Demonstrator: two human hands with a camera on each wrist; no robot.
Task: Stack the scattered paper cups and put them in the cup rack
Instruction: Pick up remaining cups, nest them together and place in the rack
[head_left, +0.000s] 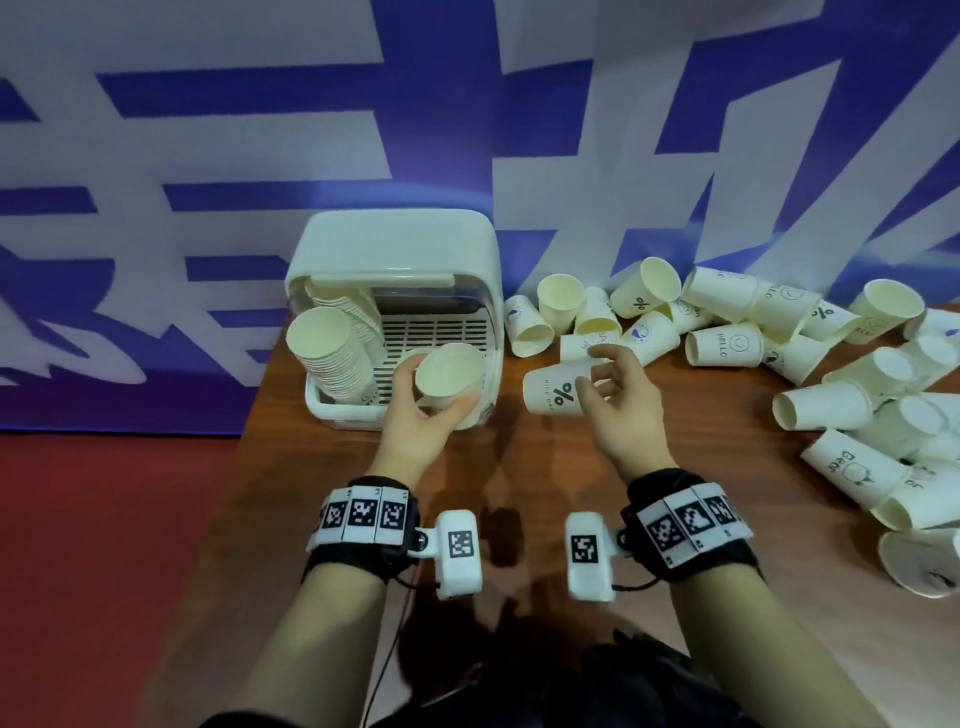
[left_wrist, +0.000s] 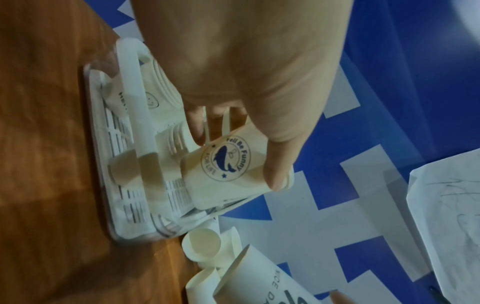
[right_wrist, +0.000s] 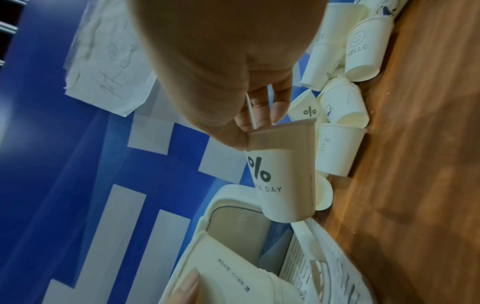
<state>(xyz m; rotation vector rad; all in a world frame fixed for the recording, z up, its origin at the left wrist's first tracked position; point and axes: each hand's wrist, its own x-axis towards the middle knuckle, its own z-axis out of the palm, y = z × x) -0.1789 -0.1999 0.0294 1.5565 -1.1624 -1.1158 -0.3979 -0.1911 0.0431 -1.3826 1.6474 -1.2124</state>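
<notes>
My left hand grips a white paper cup with its mouth toward me, just in front of the open white cup rack. In the left wrist view the left hand curls thumb and fingers round this whale-print cup. A tall stack of cups leans in the rack's left side. My right hand pinches the base of a "%" cup, held sideways to the right of the rack. The right wrist view shows the right hand with thumb and fingers on that cup.
Several loose cups lie scattered across the brown table from the rack's right side to the far right edge. A blue and white banner hangs behind. The table's left edge drops to a red floor.
</notes>
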